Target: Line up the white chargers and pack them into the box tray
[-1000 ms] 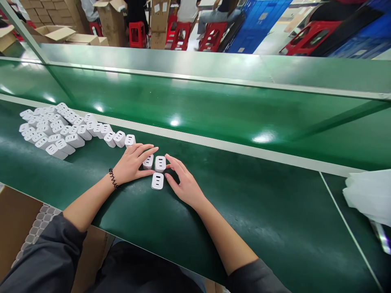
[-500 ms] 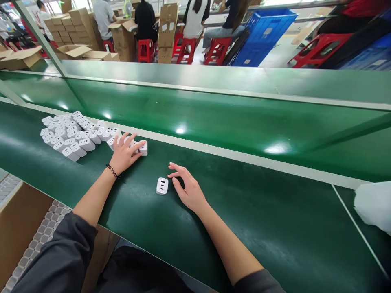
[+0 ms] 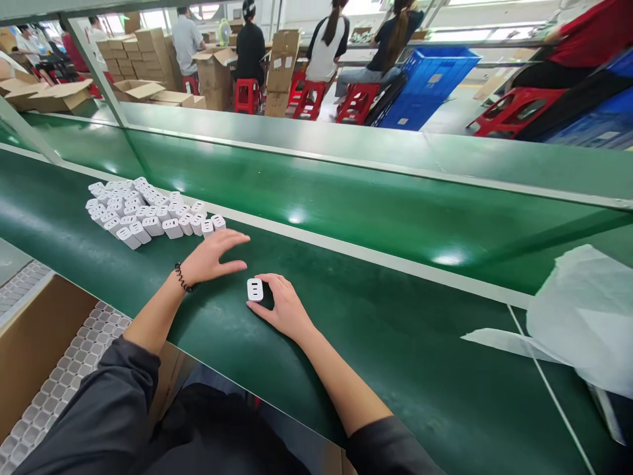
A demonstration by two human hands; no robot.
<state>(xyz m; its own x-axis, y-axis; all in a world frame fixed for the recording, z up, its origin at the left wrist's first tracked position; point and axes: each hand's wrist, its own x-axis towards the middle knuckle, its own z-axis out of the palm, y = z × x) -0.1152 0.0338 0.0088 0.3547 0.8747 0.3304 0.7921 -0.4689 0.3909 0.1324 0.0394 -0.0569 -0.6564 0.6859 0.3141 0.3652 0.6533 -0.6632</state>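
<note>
A white charger block (image 3: 254, 289) with several dark port slots on its upward face is on the green work surface. Its top and bottom edges lie between the thumb and fingers of my right hand (image 3: 281, 305), which grips it. To its upper left, my left hand (image 3: 213, 256) is held open with fingers and thumb apart and nothing in it. Just beyond that hand begins a crowd of similar white charger blocks (image 3: 153, 226), standing close together with slots upward. A black coiled band (image 3: 182, 278) circles my left wrist.
A pale rail (image 3: 346, 249) runs behind the green surface (image 3: 395, 343). White plastic sheeting (image 3: 568, 323) lies at the right. Below left, a carton (image 3: 47, 356) holds rows of clear-celled trays. People sit on red stools beyond, near blue crates (image 3: 420, 89).
My left hand has drawn back from the near end of the charger group, toward me. My right hand has moved left and closed around the single charger. The camera view has shifted slightly.
</note>
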